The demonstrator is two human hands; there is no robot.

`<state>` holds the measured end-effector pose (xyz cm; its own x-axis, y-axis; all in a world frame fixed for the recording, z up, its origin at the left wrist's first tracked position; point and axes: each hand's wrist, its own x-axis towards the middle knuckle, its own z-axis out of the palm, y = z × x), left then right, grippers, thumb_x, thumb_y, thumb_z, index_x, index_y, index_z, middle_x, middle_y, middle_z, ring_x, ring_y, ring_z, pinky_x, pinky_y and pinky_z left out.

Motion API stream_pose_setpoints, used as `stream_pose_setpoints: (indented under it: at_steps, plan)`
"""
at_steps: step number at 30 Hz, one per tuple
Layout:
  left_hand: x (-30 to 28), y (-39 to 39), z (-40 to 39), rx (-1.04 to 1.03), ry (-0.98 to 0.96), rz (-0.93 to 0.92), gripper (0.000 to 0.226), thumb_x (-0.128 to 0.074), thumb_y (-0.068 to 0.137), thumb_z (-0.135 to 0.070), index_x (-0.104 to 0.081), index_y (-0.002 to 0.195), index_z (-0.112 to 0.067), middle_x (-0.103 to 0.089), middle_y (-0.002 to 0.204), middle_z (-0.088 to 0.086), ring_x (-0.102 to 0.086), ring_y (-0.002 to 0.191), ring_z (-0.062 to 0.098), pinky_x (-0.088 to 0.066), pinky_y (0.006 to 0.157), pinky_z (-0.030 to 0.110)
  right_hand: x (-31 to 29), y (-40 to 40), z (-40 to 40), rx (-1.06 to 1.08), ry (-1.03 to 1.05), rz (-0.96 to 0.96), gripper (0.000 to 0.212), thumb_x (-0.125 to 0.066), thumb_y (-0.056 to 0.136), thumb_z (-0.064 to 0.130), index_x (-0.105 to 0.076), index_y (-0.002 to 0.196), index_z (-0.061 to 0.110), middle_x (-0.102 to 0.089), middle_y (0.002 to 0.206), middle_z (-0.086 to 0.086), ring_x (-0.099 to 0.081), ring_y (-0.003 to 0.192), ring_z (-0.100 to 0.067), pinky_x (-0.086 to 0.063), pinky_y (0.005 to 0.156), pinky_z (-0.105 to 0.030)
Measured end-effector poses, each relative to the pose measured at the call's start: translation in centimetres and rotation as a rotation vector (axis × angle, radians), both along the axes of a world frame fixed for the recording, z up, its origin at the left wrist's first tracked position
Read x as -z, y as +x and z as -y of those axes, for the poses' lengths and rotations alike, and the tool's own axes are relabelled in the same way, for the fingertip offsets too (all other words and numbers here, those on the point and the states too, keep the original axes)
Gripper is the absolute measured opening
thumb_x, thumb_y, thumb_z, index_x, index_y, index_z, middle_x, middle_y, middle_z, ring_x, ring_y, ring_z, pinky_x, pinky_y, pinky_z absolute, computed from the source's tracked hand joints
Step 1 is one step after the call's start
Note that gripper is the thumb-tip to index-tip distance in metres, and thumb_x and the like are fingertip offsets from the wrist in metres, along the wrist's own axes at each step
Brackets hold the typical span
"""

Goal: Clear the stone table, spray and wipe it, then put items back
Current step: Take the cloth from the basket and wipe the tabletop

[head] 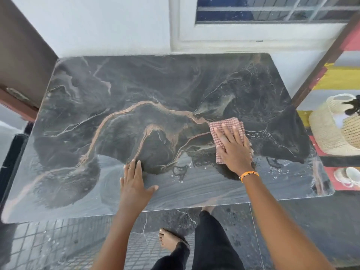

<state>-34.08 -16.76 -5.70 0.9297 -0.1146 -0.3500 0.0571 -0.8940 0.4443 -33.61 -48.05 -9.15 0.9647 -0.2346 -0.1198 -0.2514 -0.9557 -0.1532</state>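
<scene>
The dark stone table (136,90) with pale and orange veins fills the view, and its top carries nothing but a cloth. Its near part looks wet and streaked, with droplets at the right. A red-and-white checked cloth (224,123) lies flat on the right half. My right hand (232,147) presses on the cloth with straight, spread fingers. My left hand (134,184) rests flat on the bare stone near the front edge, fingers straight.
A woven basket (329,129) and a white cup (352,173) stand on a colourful mat on the floor at the right. A white wall and a window run behind the table. A brown wooden panel (21,55) stands at the left. My bare foot (167,238) is on the tiled floor.
</scene>
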Motion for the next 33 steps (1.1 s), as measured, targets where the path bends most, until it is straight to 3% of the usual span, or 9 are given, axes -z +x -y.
stream_pose_setpoints:
  at_steps: [4,10,20,27,30,33]
  plan:
    - [0.3,-0.5,-2.5,-0.044,0.023,-0.017,0.092,-0.065,0.081,-0.035,-0.006,0.147,-0.013,0.001,0.158,0.004,0.01,0.144,0.027,-0.005,0.116,0.048,0.3,-0.8,-4.9,0.21,0.01,-0.06,0.06,-0.03,0.096,0.036,-0.004,0.149,0.033,-0.002,0.16,0.003,0.0,0.146,-0.028,-0.001,0.114,-0.057]
    - [0.9,0.3,-5.9,-0.148,0.019,0.0,0.094,-0.067,0.079,-0.034,-0.006,0.147,-0.013,0.006,0.157,0.004,0.015,0.143,0.027,-0.003,0.116,0.047,0.1,2.1,-12.8,0.141,0.012,-0.083,0.062,-0.025,0.096,0.037,0.003,0.15,0.023,0.003,0.16,-0.007,0.007,0.145,-0.037,0.001,0.112,-0.064]
    - [-0.2,5.4,-13.0,-0.303,-0.017,0.0,0.099,-0.072,0.075,-0.032,-0.006,0.147,-0.012,0.002,0.157,0.009,0.007,0.144,0.028,-0.007,0.116,0.048,-0.2,12.8,-30.3,-0.245,0.096,-0.013,0.063,-0.032,0.091,0.037,-0.014,0.15,0.02,-0.015,0.158,-0.01,-0.007,0.144,-0.041,-0.006,0.11,-0.067]
    - [-1.2,6.7,-14.9,-0.439,-0.03,-0.009,0.088,-0.061,0.084,-0.012,0.001,0.146,-0.005,0.011,0.156,0.012,0.0,0.144,0.031,-0.013,0.115,0.05,-1.1,19.2,-40.6,-0.536,0.104,-0.056,0.062,-0.031,0.095,0.037,-0.008,0.151,0.023,-0.004,0.16,-0.004,0.001,0.145,-0.037,0.003,0.111,-0.063]
    - [-1.3,6.2,-15.5,-0.479,-0.055,0.002,0.082,-0.048,0.082,0.002,0.003,0.146,-0.005,0.012,0.155,0.012,-0.001,0.143,0.033,-0.013,0.115,0.05,-1.0,18.7,-41.5,-0.79,0.067,-0.05,0.06,-0.031,0.096,0.036,-0.009,0.15,0.026,-0.005,0.16,0.001,0.001,0.146,-0.032,0.003,0.112,-0.061]
    - [-1.0,6.0,-16.3,-0.478,-0.039,0.001,0.08,-0.049,0.087,-0.006,0.004,0.146,-0.007,0.011,0.156,0.01,0.003,0.144,0.029,-0.008,0.115,0.045,-0.6,17.9,-38.7,-0.969,0.079,-0.03,0.06,-0.035,0.094,0.038,-0.014,0.149,0.03,-0.01,0.159,0.006,-0.004,0.147,-0.025,0.0,0.115,-0.055]
